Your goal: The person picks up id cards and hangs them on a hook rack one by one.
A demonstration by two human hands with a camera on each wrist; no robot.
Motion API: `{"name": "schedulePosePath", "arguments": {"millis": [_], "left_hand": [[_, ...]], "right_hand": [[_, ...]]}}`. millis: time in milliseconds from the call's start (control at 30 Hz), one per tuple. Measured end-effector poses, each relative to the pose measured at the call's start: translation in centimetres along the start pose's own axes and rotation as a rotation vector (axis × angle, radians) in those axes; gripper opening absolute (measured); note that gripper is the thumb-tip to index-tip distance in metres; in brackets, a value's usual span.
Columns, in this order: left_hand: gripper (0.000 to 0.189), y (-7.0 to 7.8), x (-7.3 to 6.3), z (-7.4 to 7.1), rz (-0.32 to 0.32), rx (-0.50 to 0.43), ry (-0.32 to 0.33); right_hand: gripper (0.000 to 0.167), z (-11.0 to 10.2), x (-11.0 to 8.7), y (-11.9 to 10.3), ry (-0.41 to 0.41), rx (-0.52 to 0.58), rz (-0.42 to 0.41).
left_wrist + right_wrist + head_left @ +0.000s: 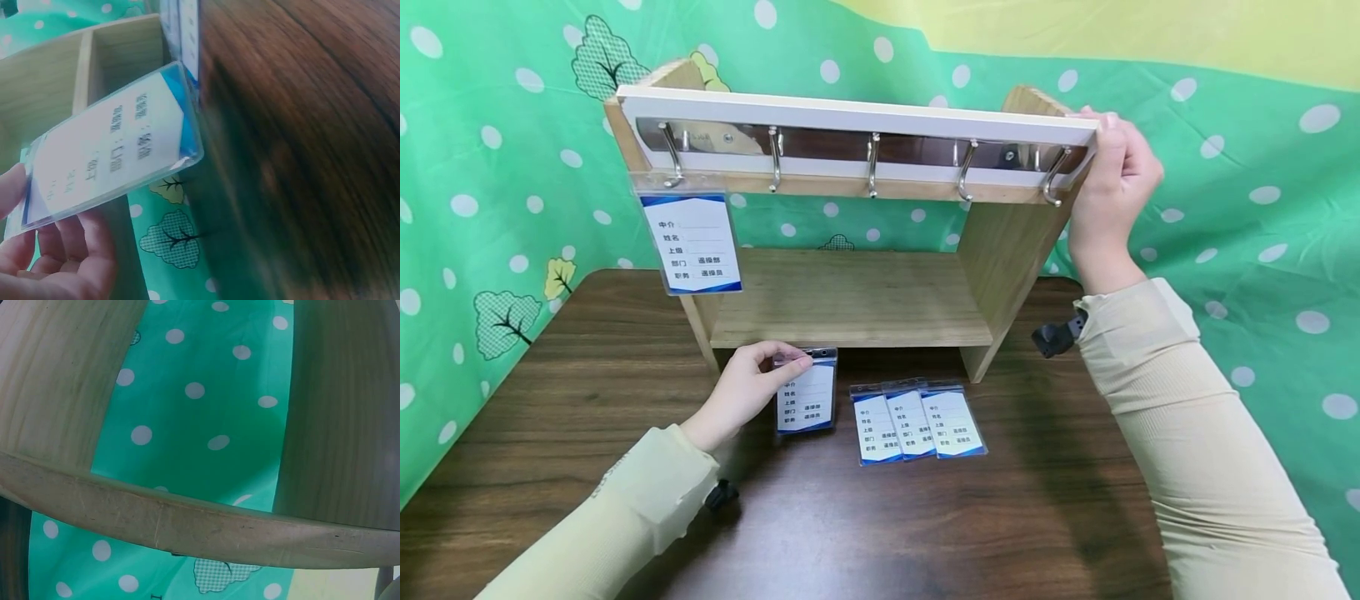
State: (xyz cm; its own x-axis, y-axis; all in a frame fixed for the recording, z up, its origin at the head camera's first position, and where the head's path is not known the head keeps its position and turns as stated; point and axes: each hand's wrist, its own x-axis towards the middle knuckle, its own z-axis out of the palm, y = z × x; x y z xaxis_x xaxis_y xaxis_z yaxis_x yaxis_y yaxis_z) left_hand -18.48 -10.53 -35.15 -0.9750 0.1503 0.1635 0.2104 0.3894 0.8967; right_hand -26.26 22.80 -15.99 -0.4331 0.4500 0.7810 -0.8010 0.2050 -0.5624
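Observation:
By its top edge, my left hand (748, 387) pinches a badge (808, 400) in a clear plastic sleeve, thumb in front. In the left wrist view the badge (112, 137) slants out from the fingers, raised off the tabletop. My right hand (1116, 179) grips the right end of the hook rack (850, 108), a white board with a metal strip and several hooks on a wooden stand. Another badge (694, 242) hangs from the leftmost hook (672, 154). Three overlapping badges (955, 423) lie on the table, right of the held one.
The rack's wooden shelf (850, 296) sits low between two side panels (1015, 242). A dark wood table (925, 525) carries the stand. Behind hangs a green dotted cloth (1247, 250). The right wrist view shows mostly a wooden panel's edge (187, 528) and the cloth.

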Motion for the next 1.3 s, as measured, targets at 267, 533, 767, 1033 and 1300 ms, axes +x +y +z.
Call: {"name": "schedulePosePath", "arguments": {"millis": [267, 533, 767, 1033, 1300], "left_hand": [[0.028, 1.7, -0.2, -0.6, -0.030, -0.031, 0.009], [0.025, 3.9, 0.0, -1.5, 0.036, -0.036, 0.037], [0.024, 6.1, 0.6, -2.5, 0.087, -0.013, 0.027], [0.028, 8.2, 0.9, -3.6, 0.110, -0.087, 0.074], [0.033, 9.4, 1.2, -4.1, 0.129, -0.130, 0.167]], "right_hand": [[0.033, 0.1, -0.1, -0.3, -0.005, -0.006, -0.006], [0.033, 0.2, -0.3, -0.4, -0.007, -0.005, 0.000], [0.033, 0.2, -0.3, -0.6, 0.001, 0.002, 0.006], [0.033, -0.5, 0.7, 1.7, -0.008, -0.016, -0.016], [0.032, -0.4, 0.6, 1.3, -0.003, -0.018, -0.004]]}}
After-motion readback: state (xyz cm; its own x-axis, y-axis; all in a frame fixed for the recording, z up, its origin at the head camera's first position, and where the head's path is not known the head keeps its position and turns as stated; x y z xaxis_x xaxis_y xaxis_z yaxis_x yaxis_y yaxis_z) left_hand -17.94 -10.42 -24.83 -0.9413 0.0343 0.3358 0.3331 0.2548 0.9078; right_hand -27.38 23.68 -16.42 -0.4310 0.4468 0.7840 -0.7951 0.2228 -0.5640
